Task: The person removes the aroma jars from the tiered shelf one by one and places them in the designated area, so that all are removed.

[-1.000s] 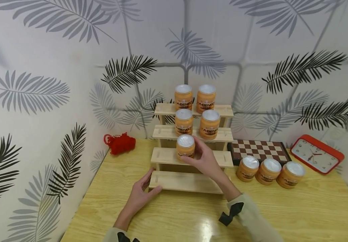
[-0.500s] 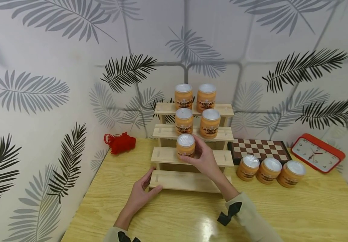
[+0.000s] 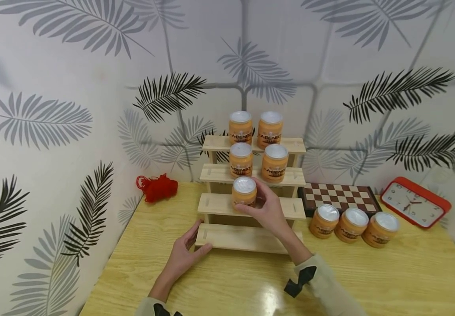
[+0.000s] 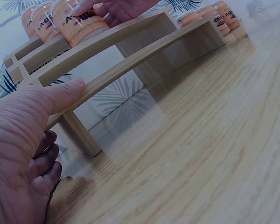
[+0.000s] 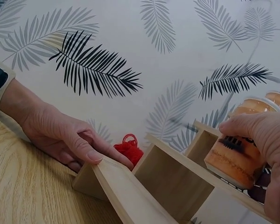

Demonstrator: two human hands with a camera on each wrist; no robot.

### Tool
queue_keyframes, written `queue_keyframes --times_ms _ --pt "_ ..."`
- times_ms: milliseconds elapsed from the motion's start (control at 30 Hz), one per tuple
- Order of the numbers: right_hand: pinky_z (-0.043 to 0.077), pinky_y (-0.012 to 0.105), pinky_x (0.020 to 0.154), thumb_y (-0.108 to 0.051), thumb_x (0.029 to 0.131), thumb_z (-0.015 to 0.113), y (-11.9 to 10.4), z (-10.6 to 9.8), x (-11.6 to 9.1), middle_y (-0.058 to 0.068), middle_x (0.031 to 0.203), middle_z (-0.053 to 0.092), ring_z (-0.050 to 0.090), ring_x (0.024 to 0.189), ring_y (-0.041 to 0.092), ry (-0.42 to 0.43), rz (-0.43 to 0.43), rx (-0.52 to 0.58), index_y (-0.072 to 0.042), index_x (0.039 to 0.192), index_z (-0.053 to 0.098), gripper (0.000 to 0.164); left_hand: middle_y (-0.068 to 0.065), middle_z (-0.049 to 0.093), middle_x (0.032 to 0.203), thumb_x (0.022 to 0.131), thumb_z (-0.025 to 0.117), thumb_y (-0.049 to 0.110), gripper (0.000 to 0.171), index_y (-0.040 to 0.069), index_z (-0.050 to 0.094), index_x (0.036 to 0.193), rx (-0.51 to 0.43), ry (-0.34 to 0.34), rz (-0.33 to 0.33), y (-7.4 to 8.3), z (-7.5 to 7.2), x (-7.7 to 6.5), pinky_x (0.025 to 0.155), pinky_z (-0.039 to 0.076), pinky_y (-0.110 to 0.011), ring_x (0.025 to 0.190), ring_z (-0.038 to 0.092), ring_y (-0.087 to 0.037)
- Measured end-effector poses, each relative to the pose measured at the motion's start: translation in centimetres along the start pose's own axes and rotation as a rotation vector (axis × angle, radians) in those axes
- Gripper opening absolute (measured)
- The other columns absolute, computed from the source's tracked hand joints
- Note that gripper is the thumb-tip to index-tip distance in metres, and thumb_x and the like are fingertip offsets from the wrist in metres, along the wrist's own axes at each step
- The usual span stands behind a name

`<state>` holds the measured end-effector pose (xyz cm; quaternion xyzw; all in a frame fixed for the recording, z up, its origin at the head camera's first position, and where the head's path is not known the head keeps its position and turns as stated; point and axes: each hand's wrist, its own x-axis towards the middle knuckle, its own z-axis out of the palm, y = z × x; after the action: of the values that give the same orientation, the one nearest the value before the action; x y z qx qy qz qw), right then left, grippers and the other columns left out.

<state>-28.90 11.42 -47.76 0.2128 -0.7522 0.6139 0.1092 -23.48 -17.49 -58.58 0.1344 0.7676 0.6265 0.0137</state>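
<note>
My right hand [image 3: 269, 211] grips an orange jar [image 3: 241, 196] with a silver lid, thumb on the near side and fingers round the far side. That jar stands upright at the third step down of a tiered wooden display rack [image 3: 247, 238]. At the rack's lower left end, my left hand [image 3: 182, 252] holds the lowest step. In the left wrist view its thumb [image 4: 70, 93] lies along the step's edge and the other fingers curl below. Two jars [image 3: 240, 128] stand on the top step and two more jars [image 3: 275, 164] on the second. The lowest step is bare.
Three matching jars [image 3: 354, 224] stand in a row on the table [image 3: 251, 281], right of the rack. Behind them lies a checkered board [image 3: 338, 195], beside a red clock [image 3: 415, 202]. Red yarn [image 3: 158, 188] lies back left, near the leaf-patterned wall [image 3: 93, 87].
The jar in my right hand has shifted very slightly to the right along its step. My left hand stays where it was on the rack.
</note>
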Motion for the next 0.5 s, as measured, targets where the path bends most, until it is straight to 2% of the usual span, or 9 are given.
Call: queue_keyframes --times_ms 133,200,333,500 --pt "0.058 0.037 0.092 -0.012 0.083 0.091 -0.4 -0.4 -0.1 0.005 0.136 0.066 0.065 0.116 0.024 0.018 -0.01 0.011 -0.021 0.152 0.054 0.079 -0.001 0.035 0.167 0.096 0.079 0.022 0.084 0.01 0.031 0.165 0.009 -0.002 0.005 0.1 0.1 0.1 0.123 0.031 -0.041 0.152 0.035 -0.016" --pt "0.058 0.042 0.095 -0.01 0.083 0.09 -1.0 -0.6 -0.2 0.007 0.136 0.065 0.064 0.119 0.025 0.023 -0.004 0.021 -0.019 0.153 0.053 0.08 0.0 0.036 0.167 0.096 0.079 0.021 0.084 0.011 0.031 0.165 0.015 -0.001 0.006 0.0 0.0 0.1 0.123 0.032 -0.039 0.152 0.035 -0.016" --pt "0.058 0.044 0.097 -0.01 0.083 0.091 -1.2 -1.0 -0.5 0.005 0.136 0.065 0.064 0.121 0.024 0.027 0.0 0.034 -0.021 0.151 0.054 0.079 0.0 0.035 0.167 0.096 0.079 0.021 0.084 0.011 0.031 0.165 0.02 -0.003 0.014 -0.1 0.0 -0.1 0.122 0.032 -0.041 0.153 0.034 -0.017" --pt "0.059 0.039 0.095 -0.012 0.082 0.092 -1.0 -1.5 -0.9 0.002 0.135 0.065 0.064 0.121 0.022 0.032 0.014 0.036 -0.025 0.149 0.056 0.077 0.0 0.034 0.167 0.096 0.078 0.021 0.084 0.01 0.031 0.165 0.021 -0.004 0.018 -0.1 -0.1 -0.2 0.123 0.031 -0.045 0.153 0.033 -0.017"
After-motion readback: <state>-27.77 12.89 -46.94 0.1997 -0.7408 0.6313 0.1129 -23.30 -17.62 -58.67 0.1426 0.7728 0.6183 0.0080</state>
